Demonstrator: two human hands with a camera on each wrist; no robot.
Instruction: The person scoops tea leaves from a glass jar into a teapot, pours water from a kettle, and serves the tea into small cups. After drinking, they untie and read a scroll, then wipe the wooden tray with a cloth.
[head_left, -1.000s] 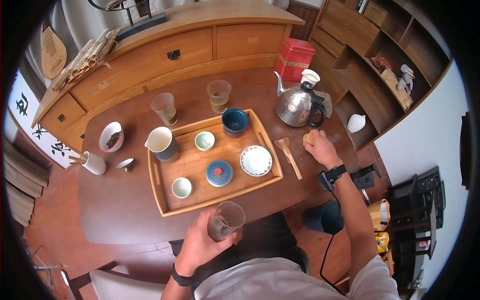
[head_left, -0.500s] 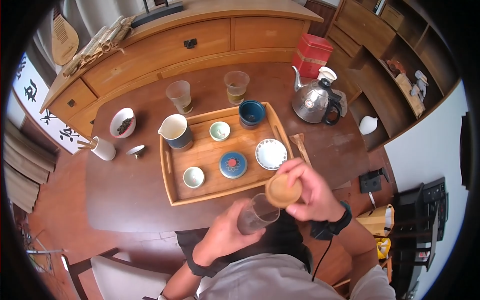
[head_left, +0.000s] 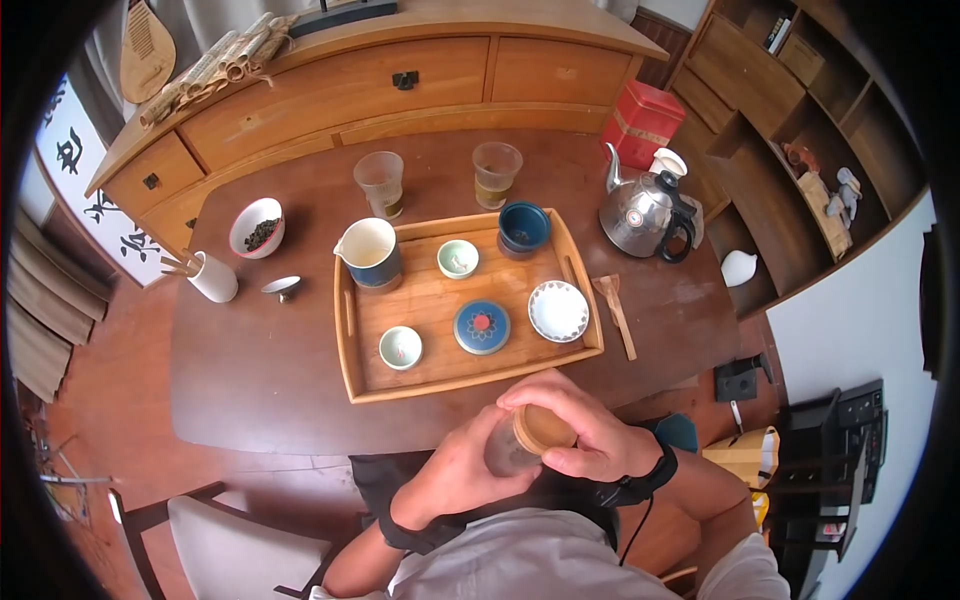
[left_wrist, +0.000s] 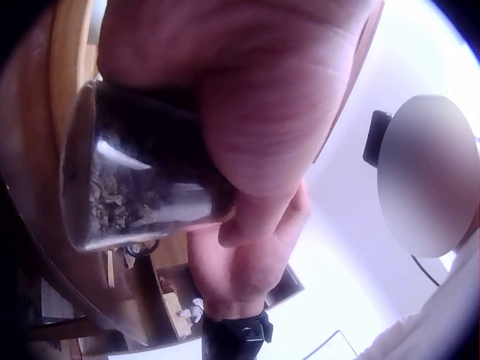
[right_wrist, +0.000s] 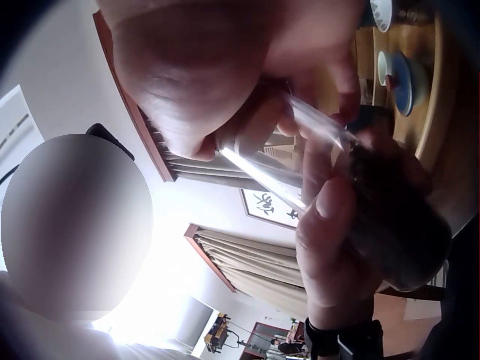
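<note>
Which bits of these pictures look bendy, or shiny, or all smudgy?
Head view: the drawers and table look bendy, with black corners all round; left wrist view: the jar has shiny white streaks; right wrist view: a white glow washes out the lower left; both wrist views: a smooth grey smudge hides one patch.

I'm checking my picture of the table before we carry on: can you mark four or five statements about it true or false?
1. The left hand grips the glass jar. True.
2. The glass jar is empty. False: dark, crumbly bits show inside the glass jar.
3. The right hand holds the wooden lid at the mouth of the glass jar. True.
4. The kettle stands on the tray. False: the kettle stands on the table, beside the tray.
5. The blue lid lies on the tray, apart from the dark blue cup. True.
</note>
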